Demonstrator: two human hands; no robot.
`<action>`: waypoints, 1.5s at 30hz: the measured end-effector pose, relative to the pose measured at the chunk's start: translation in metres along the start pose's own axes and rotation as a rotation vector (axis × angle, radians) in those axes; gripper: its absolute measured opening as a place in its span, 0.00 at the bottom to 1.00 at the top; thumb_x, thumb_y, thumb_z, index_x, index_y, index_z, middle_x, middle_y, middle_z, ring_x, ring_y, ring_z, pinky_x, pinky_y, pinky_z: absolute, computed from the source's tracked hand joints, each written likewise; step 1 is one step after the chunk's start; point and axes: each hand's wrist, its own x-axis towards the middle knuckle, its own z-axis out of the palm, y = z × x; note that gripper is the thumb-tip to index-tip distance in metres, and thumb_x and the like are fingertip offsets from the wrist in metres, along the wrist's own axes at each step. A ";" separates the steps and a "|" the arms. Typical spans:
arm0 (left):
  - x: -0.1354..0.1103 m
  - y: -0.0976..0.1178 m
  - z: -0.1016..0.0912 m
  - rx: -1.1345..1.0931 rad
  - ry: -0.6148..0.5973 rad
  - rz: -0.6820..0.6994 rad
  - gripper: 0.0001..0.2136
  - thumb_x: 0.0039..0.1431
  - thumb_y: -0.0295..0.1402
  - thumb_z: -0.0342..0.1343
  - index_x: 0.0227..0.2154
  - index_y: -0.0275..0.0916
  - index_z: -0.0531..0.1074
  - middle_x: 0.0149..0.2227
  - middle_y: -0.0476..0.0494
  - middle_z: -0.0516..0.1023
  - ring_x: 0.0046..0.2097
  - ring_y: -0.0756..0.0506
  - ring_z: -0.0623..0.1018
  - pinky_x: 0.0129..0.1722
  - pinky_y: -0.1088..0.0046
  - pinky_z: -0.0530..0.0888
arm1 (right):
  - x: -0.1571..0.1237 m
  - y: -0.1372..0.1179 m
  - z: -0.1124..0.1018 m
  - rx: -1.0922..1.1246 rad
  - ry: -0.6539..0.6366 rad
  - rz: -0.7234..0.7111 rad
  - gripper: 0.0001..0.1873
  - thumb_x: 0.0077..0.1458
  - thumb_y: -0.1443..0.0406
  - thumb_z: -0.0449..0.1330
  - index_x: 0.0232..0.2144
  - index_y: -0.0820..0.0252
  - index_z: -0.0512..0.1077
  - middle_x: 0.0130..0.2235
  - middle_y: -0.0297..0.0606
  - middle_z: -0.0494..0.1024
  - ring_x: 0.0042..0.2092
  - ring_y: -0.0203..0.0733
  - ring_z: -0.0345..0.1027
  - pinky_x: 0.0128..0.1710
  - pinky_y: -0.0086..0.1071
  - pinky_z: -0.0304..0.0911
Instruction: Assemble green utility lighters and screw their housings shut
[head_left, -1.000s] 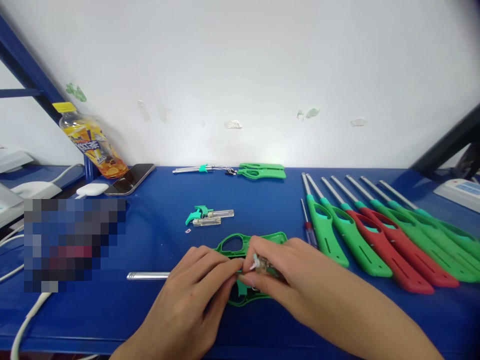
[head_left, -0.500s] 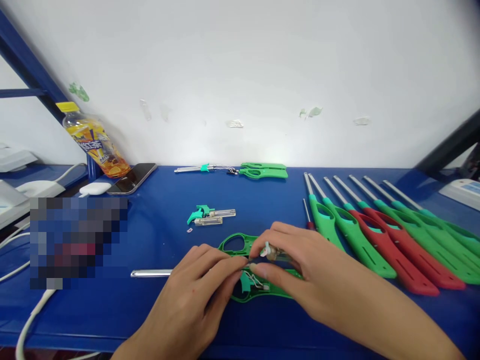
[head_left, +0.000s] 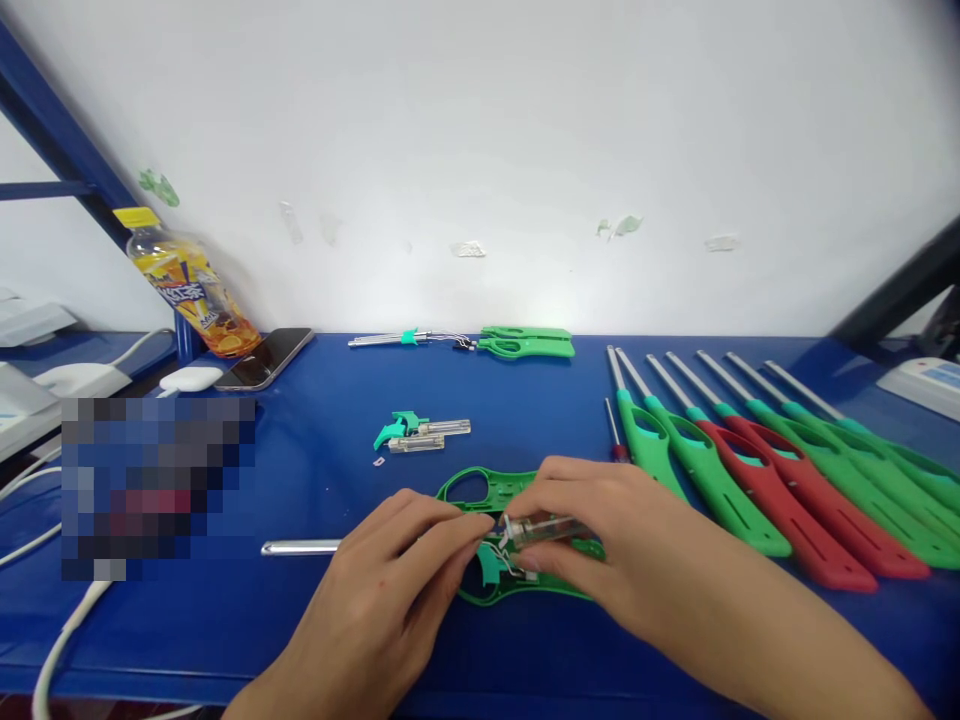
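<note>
Right at the front of the blue tabletop (head_left: 315,630), an open green lighter shell half (head_left: 562,585) lies between the two hands, its long axis running left to right, near enough parallel to the table's front edge; the metal tube (head_left: 300,547) points left, the handle end goes right, under the fingers. The left hand (head_left: 382,590) is nearly closed, bent over the base of that tube, thumb and forefinger meeting at the neck, and whether it grips or merely presses I can't tell. The right hand (head_left: 607,530) is curled in, thumb and fingers pinching a clear cartridge (head_left: 547,529), which lies almost level above the shell with its white-tipped end facing left. Below that tip sit thin wires and a teal trigger (head_left: 490,565); just behind, a second green half (head_left: 499,490) runs the same way. Now the writing: the bottle (head_left: 187,285) at back left, yellow-capped and leaning, wears an orange-yellow label with big pale characters on purple, the last reading 茶, the rest harder to make out. Over at the right edge, a white device (head_left: 930,385) shows a blue panel, its print too small to read.
</note>
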 end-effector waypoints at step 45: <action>0.000 0.002 0.000 0.008 -0.020 -0.023 0.11 0.75 0.23 0.53 0.53 0.41 0.76 0.43 0.49 0.79 0.41 0.50 0.78 0.44 0.75 0.74 | -0.002 -0.003 0.000 -0.004 0.029 -0.036 0.06 0.67 0.66 0.65 0.44 0.48 0.80 0.42 0.31 0.81 0.43 0.42 0.77 0.47 0.38 0.67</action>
